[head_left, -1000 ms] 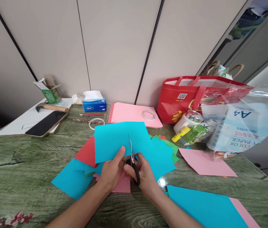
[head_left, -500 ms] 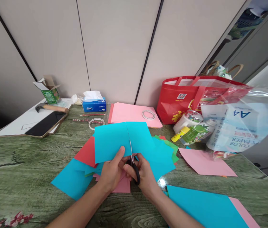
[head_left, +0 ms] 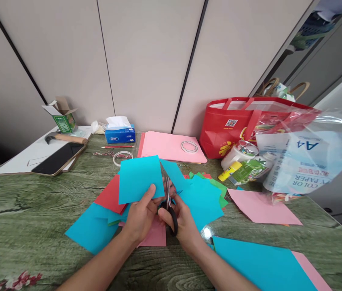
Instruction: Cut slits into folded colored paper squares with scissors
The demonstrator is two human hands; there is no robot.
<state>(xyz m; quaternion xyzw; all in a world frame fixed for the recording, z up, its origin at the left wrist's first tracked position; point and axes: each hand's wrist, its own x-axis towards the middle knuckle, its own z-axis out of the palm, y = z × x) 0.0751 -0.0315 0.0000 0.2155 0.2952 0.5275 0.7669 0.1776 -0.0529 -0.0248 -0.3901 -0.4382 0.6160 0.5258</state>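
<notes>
Between thumb and fingers, my left hand [head_left: 143,216] grips a blue sheet of paper [head_left: 140,178], held up near the middle of the table. My right hand [head_left: 183,220] is closed round the black handles of a pair of scissors [head_left: 167,202], whose blades point away from me just right of the sheet's edge. A separate blue strip [head_left: 172,171] lies beyond the blades, apart from the sheet. Blue paper pieces [head_left: 205,200] lie to the right of my right hand. Under my left hand are red paper [head_left: 112,196], more blue paper [head_left: 93,228] and pink paper [head_left: 154,236].
A white tape roll [head_left: 123,158], a tissue box [head_left: 120,134] and pink sheets [head_left: 171,146] stand or lie toward the wall. At left are a phone [head_left: 58,157] and a hammer [head_left: 68,138]. A red bag [head_left: 230,125], glue stick [head_left: 230,171] and plastic paper pack [head_left: 301,161] fill the right.
The blue sheet has been cut through along its line. Its right-hand strip has come away and dropped to the right, while the left piece stays in my left hand.
</notes>
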